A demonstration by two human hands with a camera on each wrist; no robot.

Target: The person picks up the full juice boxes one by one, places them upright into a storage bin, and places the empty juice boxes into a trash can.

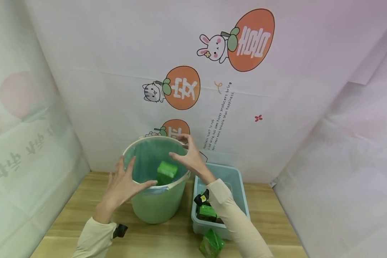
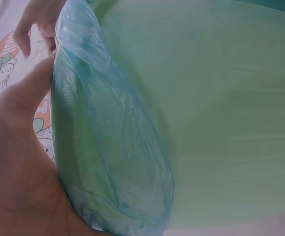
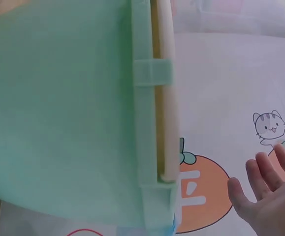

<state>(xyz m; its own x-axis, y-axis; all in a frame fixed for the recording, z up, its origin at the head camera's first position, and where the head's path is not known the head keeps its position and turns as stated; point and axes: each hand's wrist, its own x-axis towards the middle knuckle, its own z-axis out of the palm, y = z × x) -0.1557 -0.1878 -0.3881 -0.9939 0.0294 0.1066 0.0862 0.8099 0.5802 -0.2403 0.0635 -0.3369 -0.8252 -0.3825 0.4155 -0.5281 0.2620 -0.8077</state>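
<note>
A pale green bucket point(image 1: 158, 204) stands on the wooden table, its rim overlaid with a thin bluish plastic bag point(image 2: 108, 132). Inside it shows a bright green packet point(image 1: 167, 172), blurred. My left hand point(image 1: 124, 186) is at the front left rim, its thumb and fingers spread wide with nothing between them. Across the opening, my right hand point(image 1: 191, 156) is held at the right rim, fingers apart and likewise holding nothing. In the right wrist view the bucket's folded handle point(image 3: 167, 98) runs along the rim.
A light blue bin point(image 1: 196, 227) right of the bucket holds several dark and green packets point(image 1: 207, 213). In front of it lies another green packet point(image 1: 211, 244). A small black object point(image 1: 120, 230) is beside the left sleeve. Printed white sheets point(image 1: 116, 100) wall the table in.
</note>
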